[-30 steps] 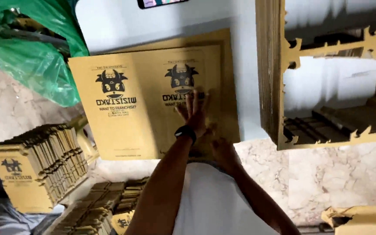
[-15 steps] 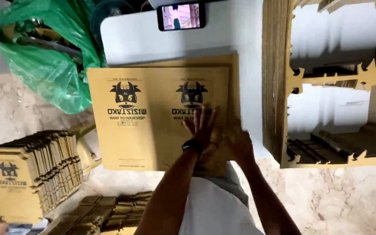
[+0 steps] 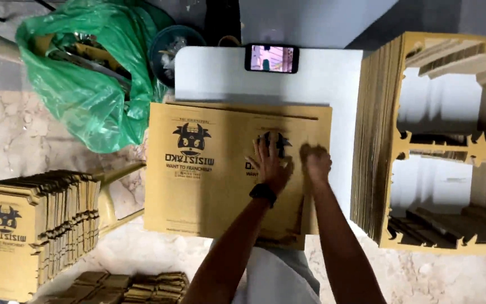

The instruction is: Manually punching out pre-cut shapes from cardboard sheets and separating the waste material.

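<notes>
A flat brown cardboard sheet (image 3: 198, 191) printed with black cartoon logos lies on a small white table (image 3: 333, 79). My left hand (image 3: 269, 163), with a dark watch on its wrist, presses flat on the sheet's right half, fingers spread. Just to its right my right hand (image 3: 315, 161) rests on the same sheet with the fingers curled. Neither hand grips anything.
A phone (image 3: 271, 58) with a lit screen lies at the table's far edge. A tall stack of die-cut cardboard sheets (image 3: 434, 141) stands on the right. Folded printed boxes (image 3: 35, 225) are stacked at lower left. A green plastic bag (image 3: 85, 79) sits at upper left.
The view has shifted so the phone and table's far edge show. Both hands have slid further up the sheet, still pressing it flat.
</notes>
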